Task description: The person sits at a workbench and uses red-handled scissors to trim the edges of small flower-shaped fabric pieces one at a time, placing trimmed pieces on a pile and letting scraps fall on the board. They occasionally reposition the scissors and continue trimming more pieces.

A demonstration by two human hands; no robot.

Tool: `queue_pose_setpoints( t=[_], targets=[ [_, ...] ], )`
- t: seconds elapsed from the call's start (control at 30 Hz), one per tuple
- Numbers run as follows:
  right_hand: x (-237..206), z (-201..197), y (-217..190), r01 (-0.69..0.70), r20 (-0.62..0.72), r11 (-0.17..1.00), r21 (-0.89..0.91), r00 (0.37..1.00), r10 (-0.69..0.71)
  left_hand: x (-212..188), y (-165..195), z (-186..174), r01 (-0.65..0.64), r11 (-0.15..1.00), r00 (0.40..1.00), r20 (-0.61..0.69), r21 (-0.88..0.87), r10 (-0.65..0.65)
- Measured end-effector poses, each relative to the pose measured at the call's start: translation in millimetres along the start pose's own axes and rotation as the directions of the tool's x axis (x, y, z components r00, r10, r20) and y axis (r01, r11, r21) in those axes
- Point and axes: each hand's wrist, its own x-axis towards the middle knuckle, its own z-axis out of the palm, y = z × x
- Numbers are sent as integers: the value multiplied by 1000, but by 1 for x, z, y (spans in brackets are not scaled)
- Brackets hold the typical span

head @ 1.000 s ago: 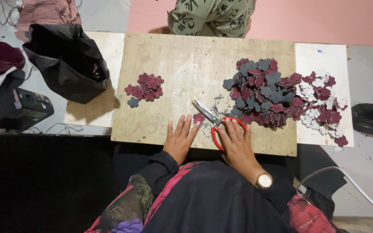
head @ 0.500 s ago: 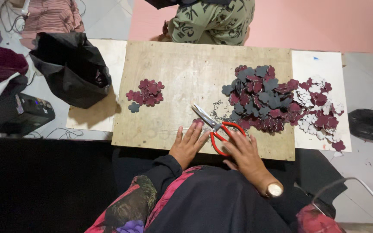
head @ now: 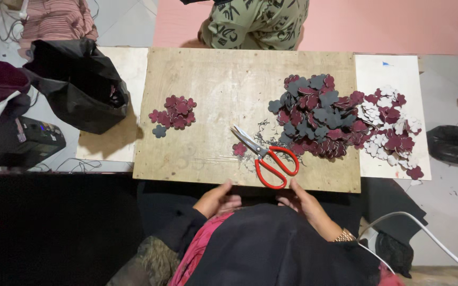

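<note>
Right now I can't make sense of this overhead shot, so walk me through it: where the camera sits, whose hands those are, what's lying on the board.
The camera sits on a person's head and looks straight down. No machine here: the left hand and right hand at the bottom are the wearer's own, and both hold nothing, resting at the near edge of the wooden board. On the board lie red-handled scissors, one loose maroon flower cutout, a small pile of cutouts and a big heap of maroon and grey ones. A black bag lies to the left. Another person sits opposite.
</note>
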Motion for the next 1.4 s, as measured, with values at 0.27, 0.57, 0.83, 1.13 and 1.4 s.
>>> queue_pose_setpoints(
  t=[0.27,0.57,0.83,1.13,1.4],
  targets=[
    [-14,12,-10,92,63,877,472,989,-137,4,17,-5,-271,744,946,-28,-610,322],
    [1,-12,-6,-95,217,868,487,976,-15,4,18,-8,-249,786,968,-153,-565,197],
    [12,-4,-21,-172,230,860,480,971,66,14,27,-31,-195,811,979,-54,-551,199],
    [-31,35,-36,-1,-77,538,-843,990,-120,-31,56,-22,-465,600,885,350,651,305],
    [-30,113,-91,418,466,-254,-872,553,-690,-16,136,78,-423,146,513,104,894,852]
  ],
)
